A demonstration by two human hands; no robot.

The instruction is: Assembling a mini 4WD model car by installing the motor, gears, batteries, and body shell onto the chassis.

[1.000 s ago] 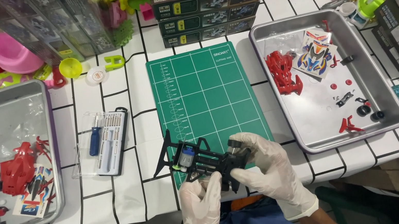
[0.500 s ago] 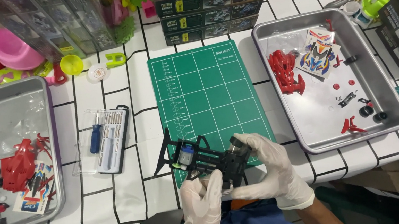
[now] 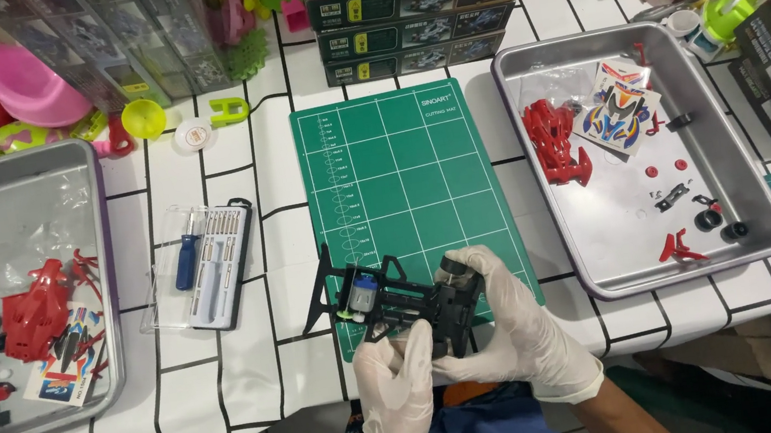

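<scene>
Both my hands wear white gloves and hold a black toy car chassis (image 3: 396, 301) over the near edge of the green cutting mat (image 3: 401, 184). My left hand (image 3: 395, 386) grips it from below at the front. My right hand (image 3: 506, 325) wraps its right end, where a black wheel (image 3: 456, 270) sits. A small motor with a silver and blue body (image 3: 364, 297) shows in the chassis at its left end.
A metal tray (image 3: 751, 205) on the right holds a red car body, a sticker sheet and small black and red parts. A left tray (image 3: 104, 286) holds red parts and bits. A screwdriver set (image 3: 201, 265) lies between. Boxes and toys crowd the back.
The chassis has shifted slightly in my hands, and my left hand has moved up under its front. Otherwise the scene is as before.
</scene>
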